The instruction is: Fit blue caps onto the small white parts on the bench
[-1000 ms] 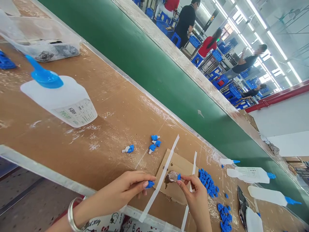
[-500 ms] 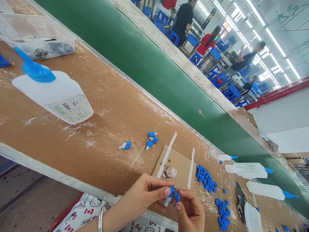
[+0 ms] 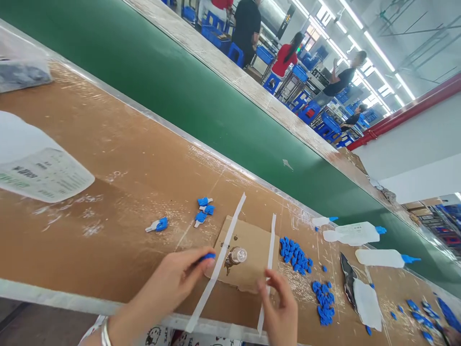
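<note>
My left hand (image 3: 180, 276) pinches a small blue-headed, key-like piece (image 3: 208, 257) between thumb and fingertips; most of it is hidden. My right hand (image 3: 279, 305), slightly blurred, hovers over the right tape strip (image 3: 267, 274) with thumb and index finger apart and nothing visible between them. Between the hands lies a cardboard sheet (image 3: 252, 262), held down by that strip and a left tape strip (image 3: 226, 250). A small clear cup (image 3: 238, 255) sits on the sheet beside a dark wet stain. Several blue-headed pieces with pale shanks (image 3: 204, 210) lie beyond my left hand, another (image 3: 157, 224) farther left.
Right of the cardboard are two heaps of small blue parts (image 3: 295, 254) (image 3: 325, 305). Farther right lie white bottles with blue tips (image 3: 355, 234) and a black-and-white bag (image 3: 365, 302). A large white bottle (image 3: 46, 173) lies left. A green partition (image 3: 201, 105) runs behind; people work beyond it.
My hands have drawn apart. The left moved left with the blue-headed piece; the right lost the small blue part it pinched and spread its fingers. The view has shifted right.
</note>
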A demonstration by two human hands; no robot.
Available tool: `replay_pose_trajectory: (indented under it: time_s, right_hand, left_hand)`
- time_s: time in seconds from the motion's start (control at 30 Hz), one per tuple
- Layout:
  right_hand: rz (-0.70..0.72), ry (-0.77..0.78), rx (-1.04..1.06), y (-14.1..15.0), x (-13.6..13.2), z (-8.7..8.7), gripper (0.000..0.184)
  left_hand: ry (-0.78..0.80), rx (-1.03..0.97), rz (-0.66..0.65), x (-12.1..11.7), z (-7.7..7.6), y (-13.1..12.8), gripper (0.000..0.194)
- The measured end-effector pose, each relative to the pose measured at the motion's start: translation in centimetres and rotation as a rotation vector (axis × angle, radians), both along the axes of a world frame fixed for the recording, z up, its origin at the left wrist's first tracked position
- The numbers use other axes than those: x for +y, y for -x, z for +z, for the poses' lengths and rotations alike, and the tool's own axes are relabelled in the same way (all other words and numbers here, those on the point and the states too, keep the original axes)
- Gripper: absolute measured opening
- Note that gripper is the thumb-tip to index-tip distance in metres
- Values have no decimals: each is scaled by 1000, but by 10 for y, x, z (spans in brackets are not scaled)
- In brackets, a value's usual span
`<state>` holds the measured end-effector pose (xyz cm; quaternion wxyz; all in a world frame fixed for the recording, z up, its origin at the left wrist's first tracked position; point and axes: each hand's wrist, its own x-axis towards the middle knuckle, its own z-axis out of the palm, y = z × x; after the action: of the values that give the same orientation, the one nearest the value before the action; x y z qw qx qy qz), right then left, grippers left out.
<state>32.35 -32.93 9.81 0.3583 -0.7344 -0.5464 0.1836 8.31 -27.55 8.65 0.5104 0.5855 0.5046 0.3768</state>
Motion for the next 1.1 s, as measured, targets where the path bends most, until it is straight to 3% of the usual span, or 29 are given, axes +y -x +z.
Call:
replay_pose_trajectory:
  time_s: [0.1, 0.17, 0.23, 0.4, 0.5, 0.6, 0.67, 0.83, 1.1]
  right_hand:
    - [-218, 34, -95, -53, 19, -11, 48]
    - [-254, 29, -120, -76, 31, -18, 50]
    - [-239, 27, -128, -86, 39, -23, 48]
    - [-139, 21, -105, -92, 40, -27, 35]
    - [-74, 27, -80, -99, 28, -26, 28]
    - [-112, 4, -100, -105, 14, -24, 30]
    - [-177, -10, -117, -106, 5, -25, 36]
    - [-303, 64, -81, -102, 0, -28, 53]
    - [-316, 286, -18, -102, 22, -15, 53]
  left_hand:
    - [-352, 292, 58, 22, -19, 14, 37]
    - [-521, 474, 78, 39, -30, 19, 44]
    - [-575, 570, 96, 55, -38, 20, 50]
    - [-575, 615, 127, 69, -35, 26, 45]
    - [-575, 602, 136, 56, -26, 37, 42]
    - [-616, 572, 210, 34, -21, 52, 37]
    - [-651, 566, 270, 17, -23, 62, 30]
    - [-594, 574, 261, -11, -38, 78, 25]
    - [-395, 623, 362, 5, -50, 88, 42]
